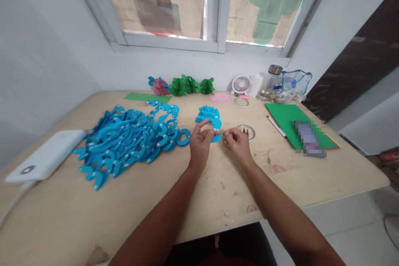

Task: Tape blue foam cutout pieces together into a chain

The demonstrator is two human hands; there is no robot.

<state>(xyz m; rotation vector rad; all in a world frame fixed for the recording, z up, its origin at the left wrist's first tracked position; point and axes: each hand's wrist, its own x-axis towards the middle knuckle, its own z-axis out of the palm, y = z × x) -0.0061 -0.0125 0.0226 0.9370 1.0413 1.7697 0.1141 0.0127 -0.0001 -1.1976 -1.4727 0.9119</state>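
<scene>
— Pale wood is shown by the table (215,208), which is backed by a white wall (52,29) and a papered window (222,12). What is seen at the far left?

— A white device (46,153) is laid there, with a cable (17,201) attached. Beside it, a large heap of blue paper pieces (124,137) is spread, and behind that a green sheet (134,97) is set down.

— And nearer the wall?

— A pink paper figure (160,87) is lined up with some green figures (190,85). In front of these, a small blue bunch (208,114) is placed.

— Where are the hands found?

— Right of the heap, near the table's middle. By the left hand (200,145), a blue strip (215,137) is pinched at the fingertips, just in front of the bunch. In the right hand (239,143), beside it, the fingertips are drawn together; whether anything small is gripped cannot be told.

— Farther right?

— A flat ring (254,135) is set just behind the right hand, and a white fan (241,84) is stood by the wall. Next, a bottle (274,79), a pen (276,126) and a green folder (288,120) are seen, the last partly covered by a blurred phone (310,139).
</scene>
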